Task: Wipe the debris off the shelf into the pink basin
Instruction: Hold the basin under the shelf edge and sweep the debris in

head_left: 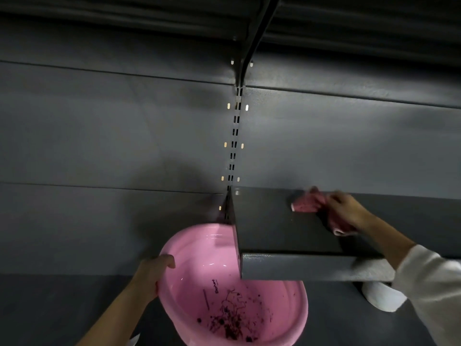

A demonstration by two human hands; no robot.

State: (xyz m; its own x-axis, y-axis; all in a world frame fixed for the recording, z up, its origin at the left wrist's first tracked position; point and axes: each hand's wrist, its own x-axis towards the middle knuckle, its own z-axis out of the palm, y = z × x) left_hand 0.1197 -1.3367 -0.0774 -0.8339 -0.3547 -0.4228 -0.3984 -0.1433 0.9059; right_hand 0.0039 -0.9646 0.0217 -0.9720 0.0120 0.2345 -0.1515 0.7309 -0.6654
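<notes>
Your right hand (348,208) presses its closed fingers on a crumpled pink cloth (309,202) on the dark grey metal shelf (274,231), while the round pink plastic basin (294,320), gripped at its rim by your left hand (154,273), waits below the shelf's end, leftward of those fingers

There is only one view, from a wide-angle camera on the person's head. It looks forward and a little down, toward a dark back panel (112,136) of a shelving unit, which fills the far part. The camera is close: the shelf (279,228) is near, on the right, and the pink basin (199,248) is under its left end, cut by the bottom edge. Both forearms come in from the bottom corners. The straight lines bend near the edges.
</notes>
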